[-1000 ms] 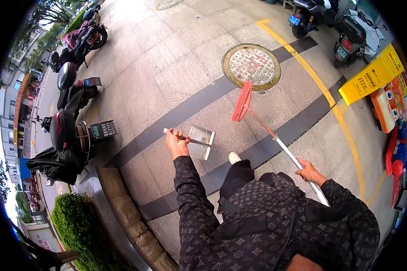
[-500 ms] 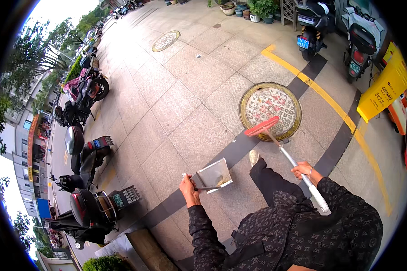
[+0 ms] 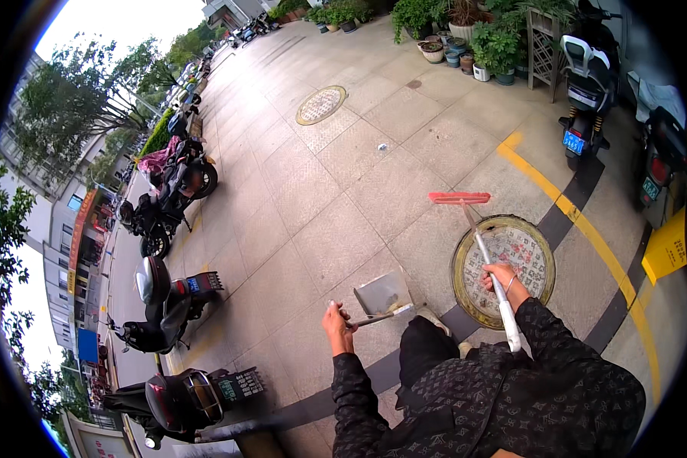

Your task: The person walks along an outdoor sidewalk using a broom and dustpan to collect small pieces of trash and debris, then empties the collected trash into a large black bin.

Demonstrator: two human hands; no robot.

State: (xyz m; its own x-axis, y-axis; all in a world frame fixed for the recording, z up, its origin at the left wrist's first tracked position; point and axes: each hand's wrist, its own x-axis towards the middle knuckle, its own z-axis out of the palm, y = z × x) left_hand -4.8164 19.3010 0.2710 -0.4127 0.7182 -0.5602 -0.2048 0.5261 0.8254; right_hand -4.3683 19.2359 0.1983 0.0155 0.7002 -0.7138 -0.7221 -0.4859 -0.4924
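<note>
While the left hand (image 3: 338, 327) curls fingers round the dustpan (image 3: 379, 292), the right hand (image 3: 504, 281) likewise clasps the broom (image 3: 481, 246). The dustpan holds debris (image 3: 395, 302).

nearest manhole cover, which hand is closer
Right. The right hand appears over the manhole cover, gripping the broom; the left hand is off to its left, holding the dustpan.

A broom (image 3: 482, 247) (red-headed) slants near a dustpan (image 3: 383, 293).

Scooters (image 3: 153, 282) and potted plants (image 3: 498, 49) edge the pavement (image 3: 282, 237).
</note>
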